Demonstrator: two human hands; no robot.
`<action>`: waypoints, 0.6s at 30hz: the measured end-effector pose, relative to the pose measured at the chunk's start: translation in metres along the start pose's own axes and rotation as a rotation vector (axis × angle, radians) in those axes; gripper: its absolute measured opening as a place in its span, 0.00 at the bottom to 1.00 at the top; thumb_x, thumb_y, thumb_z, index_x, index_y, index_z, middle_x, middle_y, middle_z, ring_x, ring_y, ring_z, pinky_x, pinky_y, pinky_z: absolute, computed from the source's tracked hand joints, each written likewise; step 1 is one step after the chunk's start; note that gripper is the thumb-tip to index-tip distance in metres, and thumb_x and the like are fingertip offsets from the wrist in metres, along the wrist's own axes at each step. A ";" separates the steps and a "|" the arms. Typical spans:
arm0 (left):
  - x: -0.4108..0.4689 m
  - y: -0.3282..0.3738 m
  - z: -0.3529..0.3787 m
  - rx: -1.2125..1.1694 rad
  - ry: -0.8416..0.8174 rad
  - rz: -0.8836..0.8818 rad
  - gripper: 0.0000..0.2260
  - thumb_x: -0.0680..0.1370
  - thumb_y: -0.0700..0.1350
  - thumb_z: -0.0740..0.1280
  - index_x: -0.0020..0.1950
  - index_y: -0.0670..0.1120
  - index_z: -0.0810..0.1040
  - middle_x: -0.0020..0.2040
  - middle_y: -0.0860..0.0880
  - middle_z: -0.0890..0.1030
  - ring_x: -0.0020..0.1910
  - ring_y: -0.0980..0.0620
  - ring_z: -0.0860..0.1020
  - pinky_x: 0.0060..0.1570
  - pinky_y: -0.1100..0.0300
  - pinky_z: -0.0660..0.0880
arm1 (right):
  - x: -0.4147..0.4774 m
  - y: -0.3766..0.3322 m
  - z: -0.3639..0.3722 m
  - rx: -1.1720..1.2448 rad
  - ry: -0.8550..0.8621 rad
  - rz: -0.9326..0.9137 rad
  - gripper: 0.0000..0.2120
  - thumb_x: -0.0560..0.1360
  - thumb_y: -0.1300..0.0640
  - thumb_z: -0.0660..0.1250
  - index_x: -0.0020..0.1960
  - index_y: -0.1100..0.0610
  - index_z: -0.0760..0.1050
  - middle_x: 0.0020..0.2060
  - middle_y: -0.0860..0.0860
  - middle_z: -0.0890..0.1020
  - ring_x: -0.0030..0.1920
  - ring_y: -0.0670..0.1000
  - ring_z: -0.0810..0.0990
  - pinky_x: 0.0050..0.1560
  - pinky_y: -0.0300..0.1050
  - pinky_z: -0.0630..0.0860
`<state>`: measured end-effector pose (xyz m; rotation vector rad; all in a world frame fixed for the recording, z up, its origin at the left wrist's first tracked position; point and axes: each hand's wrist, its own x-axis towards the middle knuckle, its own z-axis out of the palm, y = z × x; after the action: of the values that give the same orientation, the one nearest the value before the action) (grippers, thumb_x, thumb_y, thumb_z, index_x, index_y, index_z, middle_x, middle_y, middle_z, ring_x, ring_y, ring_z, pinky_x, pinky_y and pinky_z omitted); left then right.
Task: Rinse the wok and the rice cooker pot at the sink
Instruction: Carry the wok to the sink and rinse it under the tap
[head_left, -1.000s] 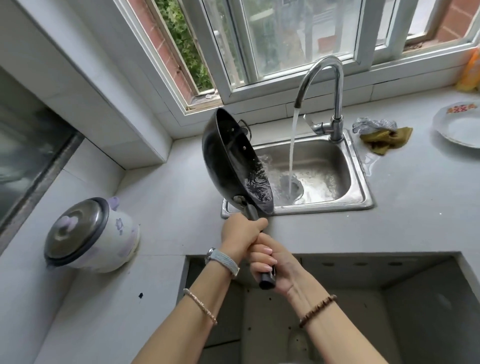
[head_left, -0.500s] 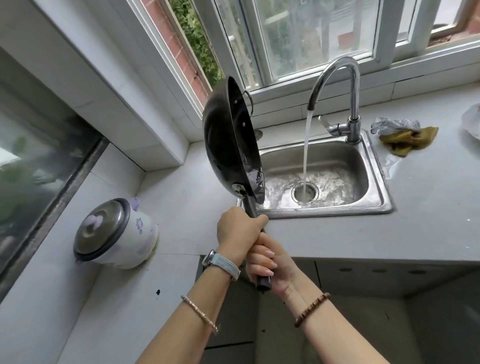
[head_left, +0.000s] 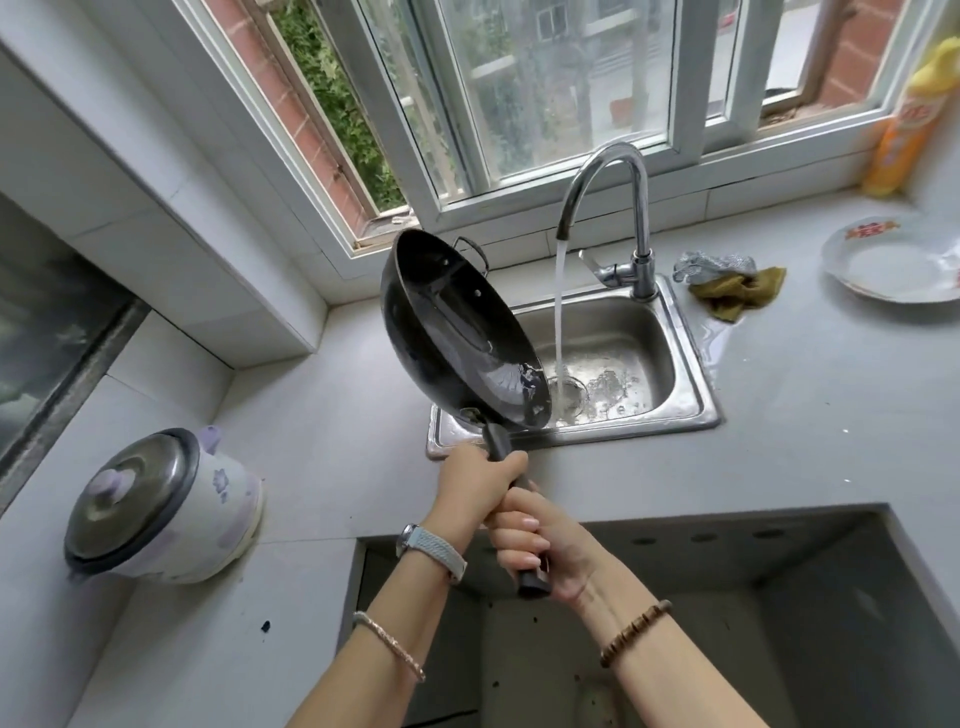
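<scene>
We found the wok (head_left: 457, 332) held up on edge over the left part of the steel sink (head_left: 623, 332), steeply tilted, its inside facing right and wet near the lower rim. The left hand (head_left: 475, 483), a watch on its wrist, was wrapped round the black handle (head_left: 500, 441) just below the pan. The right hand (head_left: 540, 545) was curled round the handle's end, touching the left. We noted the tap (head_left: 639, 208) running, its stream (head_left: 560, 312) falling just right of the wok's rim into the drain. The rice cooker (head_left: 171, 504) stood on the bench (head_left: 810, 426) well left of the sink, lid on; we could not see its pot. Right of the tap lay a steel scourer (head_left: 711, 262) touching a yellow-brown cloth (head_left: 737, 291), with a puddle (head_left: 714, 338) beside them. We recorded a white plate (head_left: 893, 260) farther right and an orange-and-yellow bottle (head_left: 904, 119) by the window
</scene>
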<state>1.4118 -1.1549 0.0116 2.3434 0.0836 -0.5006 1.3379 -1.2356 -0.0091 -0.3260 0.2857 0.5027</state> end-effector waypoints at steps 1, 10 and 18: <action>0.003 -0.002 0.006 -0.047 -0.039 -0.004 0.25 0.64 0.59 0.66 0.40 0.36 0.82 0.36 0.42 0.85 0.41 0.45 0.84 0.47 0.48 0.79 | -0.001 -0.002 -0.004 -0.037 0.051 -0.002 0.22 0.78 0.64 0.58 0.25 0.53 0.67 0.20 0.45 0.61 0.16 0.41 0.58 0.15 0.32 0.56; 0.018 -0.001 0.053 -0.361 -0.344 -0.038 0.12 0.77 0.45 0.69 0.36 0.41 0.80 0.29 0.51 0.83 0.30 0.60 0.81 0.32 0.70 0.74 | -0.013 -0.019 -0.035 -0.305 0.257 -0.103 0.11 0.78 0.67 0.53 0.42 0.56 0.67 0.25 0.48 0.61 0.19 0.42 0.59 0.18 0.35 0.60; 0.039 -0.001 0.074 -0.465 -0.444 -0.059 0.11 0.78 0.45 0.69 0.39 0.39 0.79 0.33 0.49 0.84 0.33 0.57 0.83 0.35 0.67 0.75 | 0.002 -0.033 -0.060 -0.372 0.383 -0.096 0.12 0.76 0.68 0.54 0.55 0.55 0.62 0.25 0.50 0.63 0.20 0.45 0.60 0.20 0.37 0.64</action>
<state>1.4234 -1.2074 -0.0528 1.7411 0.0529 -0.9129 1.3450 -1.2846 -0.0569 -0.7985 0.5460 0.3945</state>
